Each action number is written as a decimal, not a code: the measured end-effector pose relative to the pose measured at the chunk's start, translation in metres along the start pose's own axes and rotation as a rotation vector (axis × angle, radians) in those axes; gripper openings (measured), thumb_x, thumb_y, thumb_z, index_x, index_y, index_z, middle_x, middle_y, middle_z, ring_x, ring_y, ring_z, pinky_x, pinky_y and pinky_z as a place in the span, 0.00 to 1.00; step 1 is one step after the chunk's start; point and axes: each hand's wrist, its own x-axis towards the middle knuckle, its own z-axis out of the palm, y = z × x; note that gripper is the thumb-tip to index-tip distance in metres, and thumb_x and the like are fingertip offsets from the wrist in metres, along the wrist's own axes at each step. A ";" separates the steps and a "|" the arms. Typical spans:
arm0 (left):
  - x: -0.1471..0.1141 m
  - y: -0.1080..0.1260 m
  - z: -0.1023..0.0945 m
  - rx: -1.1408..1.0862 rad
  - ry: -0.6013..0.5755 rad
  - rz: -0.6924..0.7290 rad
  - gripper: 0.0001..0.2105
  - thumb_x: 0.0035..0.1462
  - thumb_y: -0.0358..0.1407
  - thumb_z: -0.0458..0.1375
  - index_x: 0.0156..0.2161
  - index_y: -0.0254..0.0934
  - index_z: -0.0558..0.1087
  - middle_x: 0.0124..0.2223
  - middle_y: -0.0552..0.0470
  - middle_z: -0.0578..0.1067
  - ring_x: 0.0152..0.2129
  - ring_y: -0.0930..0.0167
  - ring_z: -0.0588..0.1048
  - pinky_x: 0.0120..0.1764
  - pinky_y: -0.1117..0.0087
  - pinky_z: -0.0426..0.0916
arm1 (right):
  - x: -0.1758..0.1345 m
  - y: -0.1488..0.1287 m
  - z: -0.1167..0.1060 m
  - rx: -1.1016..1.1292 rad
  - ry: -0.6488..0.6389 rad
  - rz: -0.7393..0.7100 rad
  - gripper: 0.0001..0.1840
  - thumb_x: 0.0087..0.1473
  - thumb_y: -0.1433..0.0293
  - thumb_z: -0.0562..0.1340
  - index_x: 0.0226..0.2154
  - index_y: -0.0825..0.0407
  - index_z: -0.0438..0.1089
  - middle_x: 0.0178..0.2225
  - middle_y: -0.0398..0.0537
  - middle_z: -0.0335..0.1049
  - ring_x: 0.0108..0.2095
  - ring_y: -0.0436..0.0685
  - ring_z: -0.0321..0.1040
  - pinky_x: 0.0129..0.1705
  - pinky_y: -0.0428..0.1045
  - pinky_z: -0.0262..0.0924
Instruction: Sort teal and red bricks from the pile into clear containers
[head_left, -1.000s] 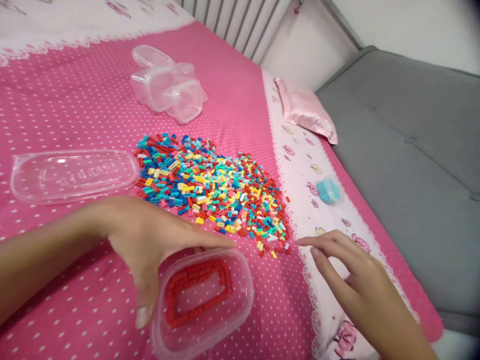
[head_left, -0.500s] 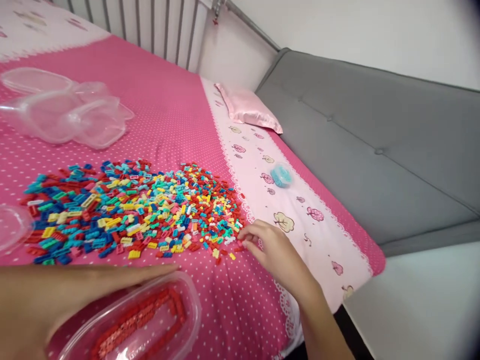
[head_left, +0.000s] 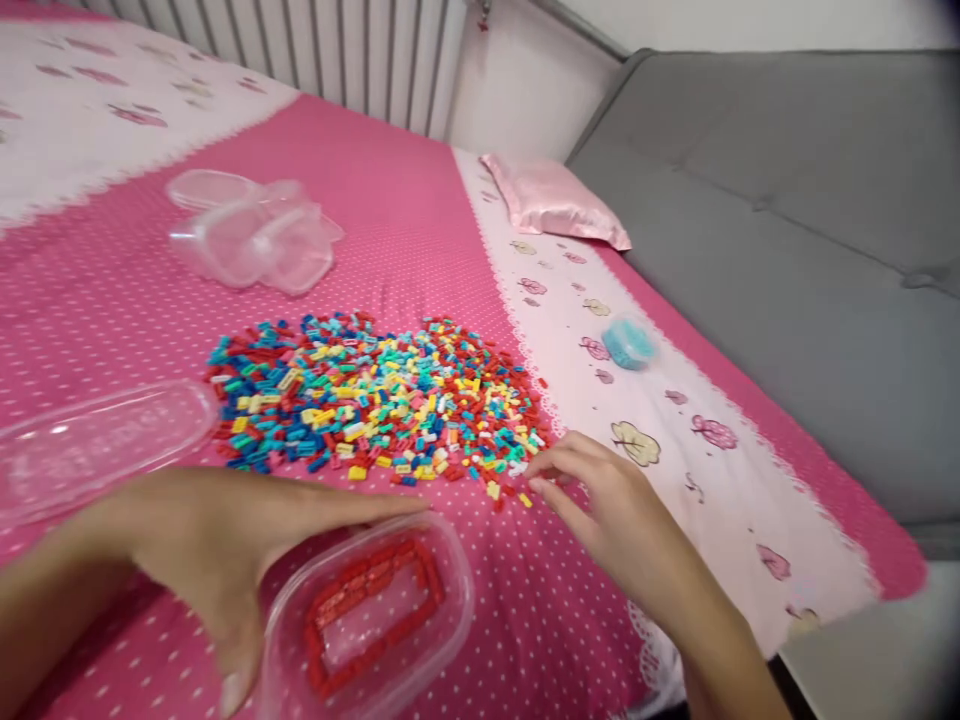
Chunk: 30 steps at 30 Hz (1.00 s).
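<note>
My left hand [head_left: 217,540] curves round the far left side of a clear plastic container [head_left: 461,610], its fingers along the far rim and its thumb at the left end. Inside the container, red toy bricks [head_left: 375,655] form a rectangular ring. A large pile of small multicoloured toy bricks [head_left: 382,395] lies spread beyond it on the bed. At the pile's near right edge, my right hand [head_left: 600,490] has thumb and forefinger drawn together. Whatever is between those fingertips is too small to make out. A few loose bricks lie just left of them.
A clear oblong lid [head_left: 112,435] lies left of the pile. Several clear plastic containers or lids [head_left: 262,240] are heaped farther back. On the right are a blue-filled clear container [head_left: 628,343], a pink pillow [head_left: 559,200] and the grey headboard [head_left: 787,200].
The view has swung left, so everything sits farther right and more of the oblong lid shows. My left hand stays at the container, and my right hand stays at the pile's edge.
</note>
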 end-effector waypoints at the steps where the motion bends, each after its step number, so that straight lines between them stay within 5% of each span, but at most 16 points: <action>1: 0.000 0.002 -0.001 -0.113 -0.027 -0.077 0.52 0.52 0.47 0.73 0.75 0.40 0.51 0.73 0.47 0.63 0.66 0.63 0.67 0.62 0.73 0.62 | -0.005 -0.012 0.005 0.024 0.053 -0.046 0.10 0.65 0.77 0.63 0.38 0.48 0.78 0.37 0.45 0.73 0.40 0.56 0.71 0.44 0.51 0.63; 3: 0.001 0.005 -0.003 -0.232 -0.061 -0.114 0.55 0.48 0.44 0.76 0.75 0.38 0.51 0.75 0.44 0.58 0.69 0.60 0.62 0.65 0.69 0.57 | -0.015 -0.039 0.019 -0.008 0.133 -0.131 0.07 0.61 0.75 0.67 0.33 0.47 0.77 0.34 0.44 0.70 0.37 0.57 0.68 0.38 0.51 0.61; 5: 0.003 0.006 -0.004 -0.236 -0.057 -0.157 0.60 0.43 0.43 0.78 0.75 0.35 0.50 0.76 0.42 0.54 0.71 0.57 0.57 0.68 0.66 0.53 | -0.024 -0.063 0.036 -0.134 0.253 -0.199 0.12 0.47 0.74 0.77 0.24 0.48 0.74 0.30 0.43 0.67 0.34 0.59 0.65 0.33 0.52 0.56; 8: 0.004 0.006 -0.003 -0.196 -0.051 -0.198 0.65 0.39 0.42 0.80 0.75 0.31 0.47 0.76 0.38 0.51 0.72 0.55 0.53 0.69 0.61 0.48 | -0.026 -0.085 0.057 -0.359 0.199 -0.257 0.17 0.38 0.74 0.82 0.20 0.48 0.74 0.28 0.45 0.69 0.33 0.60 0.65 0.34 0.54 0.55; 17: 0.011 -0.004 0.001 -0.257 -0.093 0.113 0.60 0.43 0.44 0.79 0.75 0.34 0.51 0.74 0.42 0.60 0.73 0.57 0.54 0.70 0.63 0.50 | -0.016 -0.091 0.061 -0.537 0.034 -0.204 0.12 0.44 0.74 0.80 0.23 0.48 0.78 0.29 0.48 0.74 0.35 0.64 0.68 0.36 0.57 0.56; 26: 0.013 -0.017 0.004 -0.212 -0.091 0.178 0.56 0.34 0.53 0.79 0.69 0.37 0.66 0.62 0.46 0.76 0.61 0.53 0.73 0.61 0.63 0.68 | -0.016 -0.103 0.076 -0.713 -0.059 -0.137 0.09 0.48 0.73 0.77 0.24 0.48 0.79 0.32 0.51 0.74 0.37 0.65 0.66 0.39 0.60 0.53; 30: 0.012 -0.017 0.004 -0.210 -0.062 0.181 0.56 0.31 0.51 0.80 0.68 0.39 0.67 0.62 0.48 0.76 0.61 0.53 0.73 0.61 0.62 0.68 | -0.014 -0.105 0.074 -0.697 -0.133 -0.117 0.08 0.49 0.74 0.76 0.26 0.49 0.79 0.32 0.50 0.75 0.37 0.65 0.66 0.37 0.59 0.52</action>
